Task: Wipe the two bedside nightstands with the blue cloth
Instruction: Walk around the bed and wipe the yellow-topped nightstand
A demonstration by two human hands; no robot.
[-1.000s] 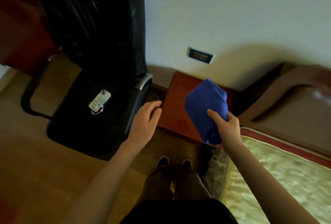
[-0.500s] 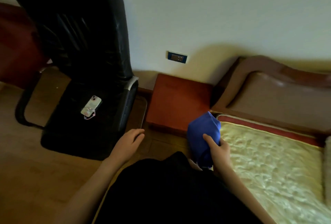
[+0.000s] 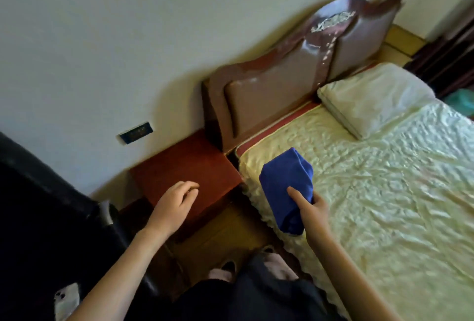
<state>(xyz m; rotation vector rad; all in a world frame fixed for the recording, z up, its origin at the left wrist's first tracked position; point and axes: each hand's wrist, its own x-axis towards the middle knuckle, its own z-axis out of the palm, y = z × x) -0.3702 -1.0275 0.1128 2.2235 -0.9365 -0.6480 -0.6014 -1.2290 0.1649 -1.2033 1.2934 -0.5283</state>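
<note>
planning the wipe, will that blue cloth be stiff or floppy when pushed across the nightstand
Probably floppy: the blue cloth bulges in soft folds above the right hand and droops below it. Likely light, as one hand carries it in the air. Pushed across the nightstand, it may bunch up unless pressed flat.

The cloth (image 3: 286,187) is plain deep blue. At its 9 o'clock, the nightstand (image 3: 184,166) is red-brown. At its 3 o'clock, the bed cover (image 3: 384,192) is pale creamy yellow with a shiny, crinkly pattern. The pillow (image 3: 374,97) is creamy white. The headboard (image 3: 277,84) is brown. The wall (image 3: 128,38) is off-white, the chair (image 3: 38,205) is black, and the floor (image 3: 225,233) is yellow-brown.
</note>
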